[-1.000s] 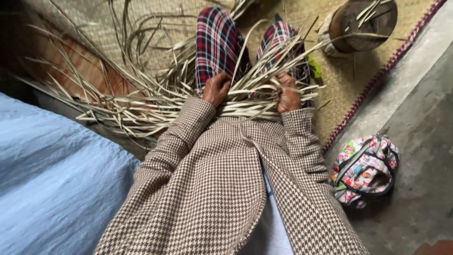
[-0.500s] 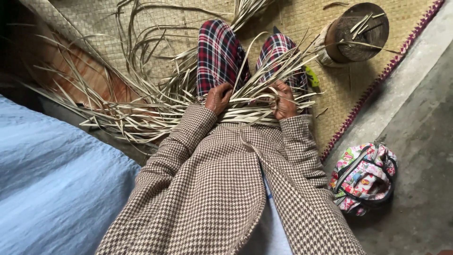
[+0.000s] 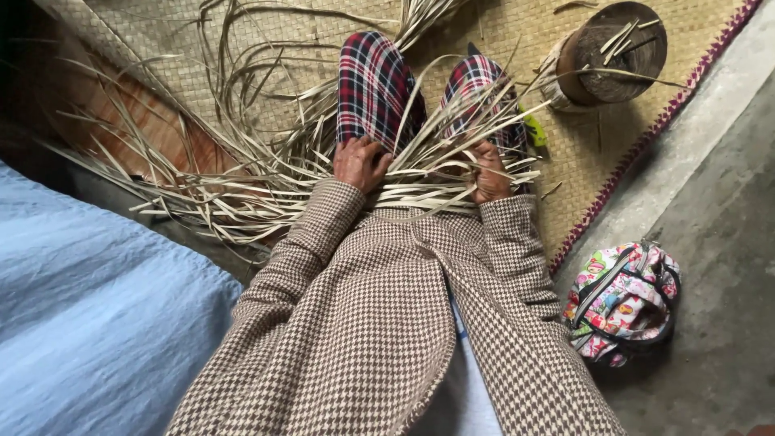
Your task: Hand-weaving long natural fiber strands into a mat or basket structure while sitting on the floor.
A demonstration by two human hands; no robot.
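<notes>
A loose bundle of pale dried leaf strips [image 3: 242, 182] lies across my lap and fans out to the left over a woven mat [image 3: 500, 32]. My left hand [image 3: 359, 161] presses down on the strips over my left knee, fingers curled into them. Close to my right knee, my right hand [image 3: 488, 173] grips several strips. Both arms wear houndstooth sleeves, and my legs are in red and blue plaid trousers [image 3: 371, 81].
A round wooden stump [image 3: 613, 52] with a few strips on top stands on the mat at the upper right. A colourful patterned bag [image 3: 623, 300] sits on the grey concrete floor at the right. Light blue cloth [image 3: 89, 323] fills the lower left.
My left hand has shifted a little left and upward over the strips, now lying flatter on them. My right hand stays on its strips.
</notes>
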